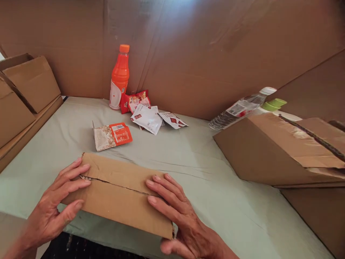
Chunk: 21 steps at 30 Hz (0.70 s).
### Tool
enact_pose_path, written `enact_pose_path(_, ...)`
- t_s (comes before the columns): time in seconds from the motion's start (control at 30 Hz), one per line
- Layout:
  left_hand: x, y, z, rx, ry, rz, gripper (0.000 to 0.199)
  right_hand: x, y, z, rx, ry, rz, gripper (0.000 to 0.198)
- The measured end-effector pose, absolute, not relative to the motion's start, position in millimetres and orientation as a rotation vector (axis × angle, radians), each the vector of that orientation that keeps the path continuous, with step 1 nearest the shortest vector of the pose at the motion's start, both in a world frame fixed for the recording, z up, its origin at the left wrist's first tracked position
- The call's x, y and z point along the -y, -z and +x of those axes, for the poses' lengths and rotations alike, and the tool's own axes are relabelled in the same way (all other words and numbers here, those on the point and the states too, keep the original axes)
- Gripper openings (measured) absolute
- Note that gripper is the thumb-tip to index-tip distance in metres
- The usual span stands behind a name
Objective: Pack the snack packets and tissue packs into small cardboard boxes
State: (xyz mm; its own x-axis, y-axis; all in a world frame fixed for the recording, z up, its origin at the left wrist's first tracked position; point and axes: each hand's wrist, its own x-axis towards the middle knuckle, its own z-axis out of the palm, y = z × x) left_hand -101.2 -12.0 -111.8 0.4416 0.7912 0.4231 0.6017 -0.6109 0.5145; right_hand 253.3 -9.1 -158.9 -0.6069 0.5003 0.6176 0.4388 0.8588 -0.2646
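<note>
The left hand point(52, 201) and the right hand point(180, 212) hold a closed cardboard box point(121, 196) between them at the near edge of the worktop point(205, 190), which is covered with a pale green cloth; whether the box rests on the cloth or is held just above it, I cannot tell. The left hand's fingers point(72, 187) are spread over the left end of the box, tips on the top flaps, with the thumb at the near side. The right hand's fingers point(167, 194) lie across the flaps at the other end, and its thumb is low by the near right corner. A narrow, dark seam runs along the top between the flaps. Just beyond the box lies an orange and beige carton point(113, 136), partly folded up at its left edge. Farther back, an orange bottle point(119, 79) stands upright near the cardboard wall point(188, 54), with a red packet point(136, 100) beside it and two white packets point(147, 118) point(174, 119) in front and to the right. On the right, a clear bottle point(239, 108) with a white cap leans by an open box point(269, 151), near a green cap point(274, 104). Another open box point(32, 82) is at the far left.
</note>
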Motion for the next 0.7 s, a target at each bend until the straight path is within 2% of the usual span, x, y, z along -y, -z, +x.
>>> enact_pose_path(0.13,12.3,114.7,-114.8,-1.176,-0.906,2.417,0.045,17.3,167.3,249.1,2.238,-0.092,-0.759,0.07)
enact_pose_path(0.33,15.8,116.5,-115.8,-1.23,-0.878,2.469,0.05,19.7,173.3,253.5,2.164,-0.071,-0.86,0.068)
enact_pose_path(0.53,27.1,116.9,-108.8,-1.268,-0.836,2.564,0.055,24.0,172.8,263.0,2.162,-0.32,-0.996,0.066)
enact_pose_path(0.7,22.8,138.4,-118.5,-1.321,-0.893,2.55,0.056,15.7,167.9,256.5,2.123,-0.435,-0.964,0.067)
